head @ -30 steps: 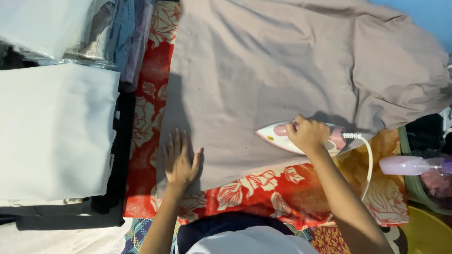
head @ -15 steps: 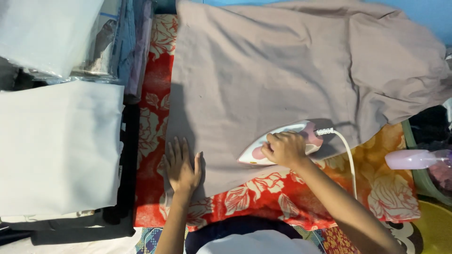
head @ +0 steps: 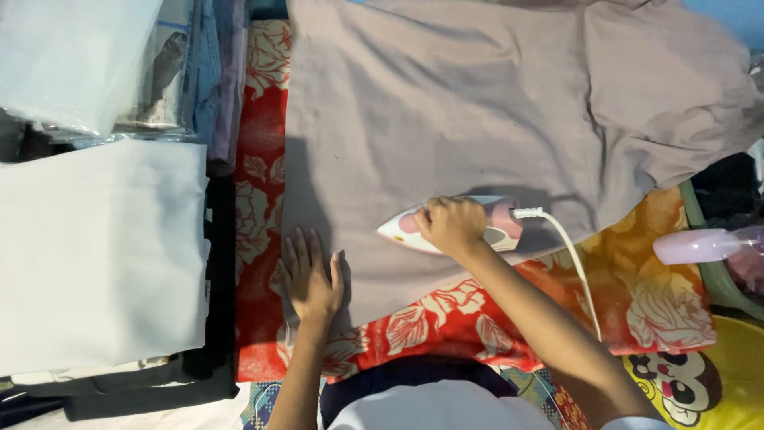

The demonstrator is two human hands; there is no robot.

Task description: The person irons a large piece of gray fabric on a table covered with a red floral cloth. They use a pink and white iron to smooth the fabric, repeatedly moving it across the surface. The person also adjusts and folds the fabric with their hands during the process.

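A large taupe garment (head: 477, 119) lies spread over a red floral cloth (head: 259, 239). My right hand (head: 451, 224) grips the handle of a white and pink iron (head: 406, 228), whose tip points left on the garment's near part. The iron's white cord (head: 574, 267) trails back to the right. My left hand (head: 310, 275) rests flat, fingers apart, on the garment's near left corner, pressing it down.
Folded white cloth (head: 95, 255) lies on dark folded clothes at the left, with more stacked garments (head: 191, 72) behind. A pink bottle-like object (head: 696, 245) sits at the right edge. A yellow cartoon-print mat (head: 700, 382) shows at the bottom right.
The iron and my right hand have slid left across the garment toward my left hand. My left hand has stayed pressed on the corner.
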